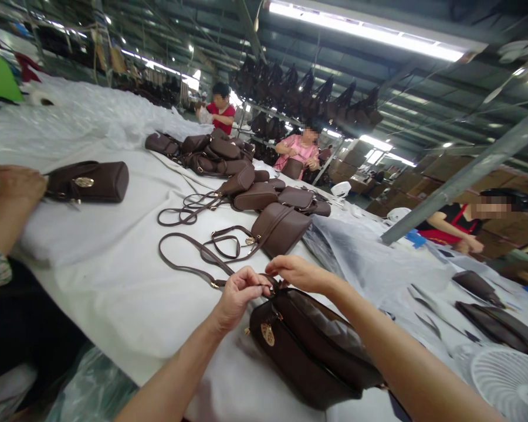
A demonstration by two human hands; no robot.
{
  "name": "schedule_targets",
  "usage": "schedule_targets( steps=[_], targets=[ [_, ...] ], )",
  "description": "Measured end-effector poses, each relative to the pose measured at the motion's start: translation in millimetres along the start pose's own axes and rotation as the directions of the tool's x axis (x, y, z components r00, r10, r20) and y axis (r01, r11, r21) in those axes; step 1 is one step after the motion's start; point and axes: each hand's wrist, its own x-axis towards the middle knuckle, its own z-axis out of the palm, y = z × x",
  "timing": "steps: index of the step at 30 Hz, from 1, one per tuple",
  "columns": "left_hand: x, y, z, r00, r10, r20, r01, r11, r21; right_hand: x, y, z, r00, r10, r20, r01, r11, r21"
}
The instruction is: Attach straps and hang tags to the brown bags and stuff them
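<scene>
A dark brown handbag (308, 351) with a gold round charm (268, 334) stands before me on the white-covered table, its top unzipped and clear plastic showing inside. At the bag's near-top end, my left hand (244, 293) pinches the shoulder strap (189, 271) close to a small metal fitting. The strap loops away over the cloth. My right hand (297, 274) reaches across from the right, fingers stretched over the same end of the bag and the thumb lower, partly hidden. No object shows clearly between its fingers.
Several brown bags (250, 193) lie heaped beyond. At left, another person's hands (20, 184) touch a brown bag (90, 181). Plastic sheeting (352, 246), a slanting metal post (466, 173) and a white fan (510, 375) are to the right. Several people work farther back.
</scene>
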Motion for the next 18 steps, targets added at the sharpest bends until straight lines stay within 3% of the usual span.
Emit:
schedule_targets(
  steps=[2, 5, 11, 14, 18],
  targets=[
    [-2, -1, -1.5, 0.999, -0.033, -0.025, 0.033, 0.999, -0.014, 4, -1, -3, 0.99, 0.048, 0.132, -0.039, 0.997, -0.07],
    [-5, -3, -1.3, 0.996, -0.076, -0.041, 0.075, 0.997, -0.032, 9, -10, -5, 0.966, 0.065, 0.25, 0.021, 0.945, -0.326],
    [-3, -3, 4.8, 0.988, -0.123, -0.089, 0.113, 0.988, -0.104, 12, -31, -9, 0.965, 0.046, 0.257, 0.082, 0.881, -0.467],
    [-1, 0, 6.0, 0.986, -0.126, -0.11, 0.112, 0.986, -0.124, 8, -23, -12, 0.931, 0.038, 0.362, 0.1, 0.93, -0.354],
    [-1, 3, 4.1, 0.982, -0.166, -0.086, 0.151, 0.977, -0.152, 3, 7, -8, 0.887, -0.062, 0.458, 0.023, 0.996, 0.091]
  ],
)
